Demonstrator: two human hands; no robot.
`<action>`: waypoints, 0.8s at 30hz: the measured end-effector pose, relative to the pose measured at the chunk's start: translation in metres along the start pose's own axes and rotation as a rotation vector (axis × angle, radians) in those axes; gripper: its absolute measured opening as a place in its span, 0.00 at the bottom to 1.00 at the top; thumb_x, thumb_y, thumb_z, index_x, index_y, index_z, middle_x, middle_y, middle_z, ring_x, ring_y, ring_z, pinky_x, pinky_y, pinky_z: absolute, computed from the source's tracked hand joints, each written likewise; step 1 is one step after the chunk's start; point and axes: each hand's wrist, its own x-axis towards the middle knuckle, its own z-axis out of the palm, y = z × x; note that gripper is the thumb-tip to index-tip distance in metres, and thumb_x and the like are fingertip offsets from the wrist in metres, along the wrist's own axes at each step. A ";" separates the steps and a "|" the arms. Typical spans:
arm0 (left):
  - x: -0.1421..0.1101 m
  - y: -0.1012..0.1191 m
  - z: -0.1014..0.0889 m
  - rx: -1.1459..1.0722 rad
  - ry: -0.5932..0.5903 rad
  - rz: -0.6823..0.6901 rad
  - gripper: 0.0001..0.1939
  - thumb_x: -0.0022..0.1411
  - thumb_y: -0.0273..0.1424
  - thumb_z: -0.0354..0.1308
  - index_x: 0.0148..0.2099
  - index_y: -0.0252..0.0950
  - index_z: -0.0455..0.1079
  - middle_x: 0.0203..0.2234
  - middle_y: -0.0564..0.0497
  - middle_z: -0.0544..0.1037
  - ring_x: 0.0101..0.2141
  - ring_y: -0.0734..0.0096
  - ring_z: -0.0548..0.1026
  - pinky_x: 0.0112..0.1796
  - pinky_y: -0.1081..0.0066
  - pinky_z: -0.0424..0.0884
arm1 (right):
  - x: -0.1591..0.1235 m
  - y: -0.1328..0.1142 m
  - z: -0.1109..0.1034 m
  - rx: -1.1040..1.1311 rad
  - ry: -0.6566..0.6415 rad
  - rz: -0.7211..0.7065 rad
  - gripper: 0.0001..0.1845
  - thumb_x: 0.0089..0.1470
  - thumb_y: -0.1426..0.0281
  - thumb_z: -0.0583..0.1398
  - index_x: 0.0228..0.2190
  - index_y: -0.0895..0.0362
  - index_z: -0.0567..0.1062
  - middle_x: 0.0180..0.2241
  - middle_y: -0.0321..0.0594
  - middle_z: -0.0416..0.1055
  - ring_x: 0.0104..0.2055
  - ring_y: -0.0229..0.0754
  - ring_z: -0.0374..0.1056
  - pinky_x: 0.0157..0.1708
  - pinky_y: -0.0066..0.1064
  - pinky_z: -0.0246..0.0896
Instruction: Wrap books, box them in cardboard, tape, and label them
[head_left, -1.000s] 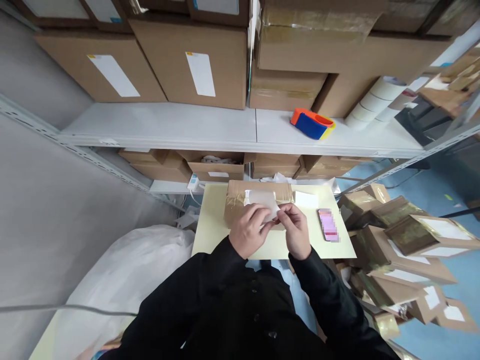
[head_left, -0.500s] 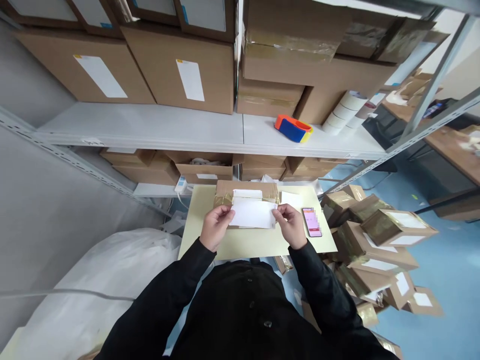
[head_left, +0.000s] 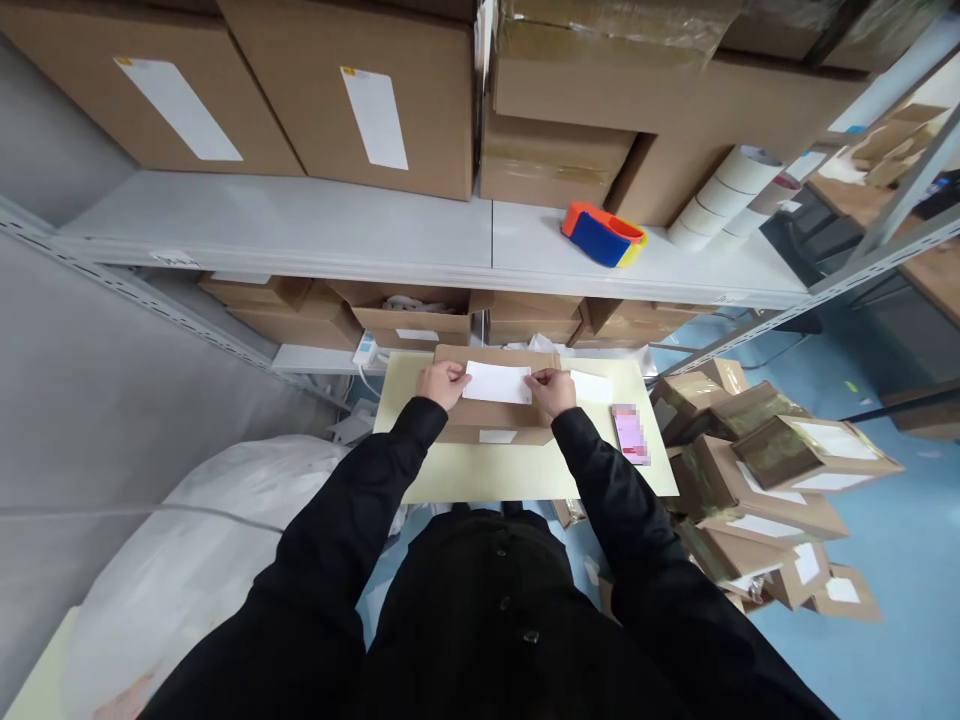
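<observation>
A white label (head_left: 496,382) is stretched flat between my two hands over the top of a brown cardboard box (head_left: 491,416). My left hand (head_left: 442,384) pinches its left end between thumb and fingers. At the other end, my right hand (head_left: 552,391) pinches the right edge. Whether the label touches the box top cannot be made out. A smaller white sticker (head_left: 497,437) is on the box's near side. The box rests on a pale yellow table (head_left: 450,475).
Right of the box lie white paper (head_left: 592,387) and a phone (head_left: 630,434). A blue-orange tape dispenser (head_left: 604,235) and tape rolls (head_left: 727,196) stand on the grey shelf (head_left: 315,228). Taped parcels (head_left: 761,490) are heaped on the right; a white plastic bag (head_left: 202,540) is at left.
Both hands have carried the label forward, away from my body, over the box top. The box's near side with its sticker now shows. The camera view has shifted slightly.
</observation>
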 end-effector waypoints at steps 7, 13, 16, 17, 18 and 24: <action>0.012 -0.001 0.023 0.183 -0.024 0.005 0.09 0.52 0.34 0.59 0.37 0.38 0.71 0.34 0.48 0.81 0.39 0.60 0.77 0.41 0.65 0.68 | 0.016 0.002 0.014 -0.264 -0.037 0.036 0.09 0.48 0.64 0.59 0.30 0.54 0.77 0.35 0.41 0.77 0.40 0.46 0.72 0.39 0.33 0.63; 0.009 -0.011 0.029 0.326 0.030 0.027 0.16 0.54 0.37 0.58 0.45 0.37 0.67 0.36 0.46 0.78 0.43 0.54 0.74 0.45 0.58 0.64 | 0.007 -0.001 0.028 -0.468 -0.064 0.019 0.14 0.55 0.64 0.55 0.40 0.55 0.74 0.38 0.47 0.75 0.43 0.51 0.70 0.41 0.38 0.62; 0.004 -0.017 0.024 0.356 0.115 0.005 0.22 0.53 0.39 0.59 0.48 0.36 0.65 0.46 0.40 0.73 0.49 0.49 0.68 0.45 0.56 0.64 | 0.002 0.004 0.025 -0.508 0.023 -0.061 0.25 0.55 0.63 0.56 0.53 0.59 0.65 0.47 0.54 0.69 0.49 0.53 0.66 0.43 0.39 0.60; 0.002 -0.017 0.023 0.361 0.132 0.016 0.21 0.54 0.39 0.58 0.49 0.35 0.65 0.48 0.38 0.71 0.51 0.49 0.67 0.46 0.56 0.63 | 0.000 0.005 0.023 -0.512 0.062 -0.089 0.29 0.55 0.64 0.56 0.56 0.60 0.61 0.50 0.56 0.67 0.51 0.54 0.64 0.44 0.40 0.60; -0.001 -0.016 0.022 0.370 0.137 0.056 0.20 0.56 0.38 0.56 0.49 0.35 0.65 0.50 0.37 0.69 0.52 0.49 0.65 0.47 0.55 0.63 | -0.002 0.007 0.020 -0.515 0.094 -0.117 0.30 0.55 0.64 0.55 0.57 0.61 0.59 0.51 0.57 0.65 0.52 0.55 0.62 0.46 0.42 0.59; -0.009 0.002 0.041 0.474 -0.203 0.667 0.25 0.61 0.31 0.47 0.60 0.36 0.61 0.60 0.43 0.62 0.63 0.58 0.52 0.60 0.58 0.47 | -0.017 -0.011 0.032 -0.428 -0.044 -0.430 0.31 0.61 0.59 0.46 0.60 0.63 0.56 0.61 0.55 0.55 0.62 0.54 0.50 0.58 0.44 0.46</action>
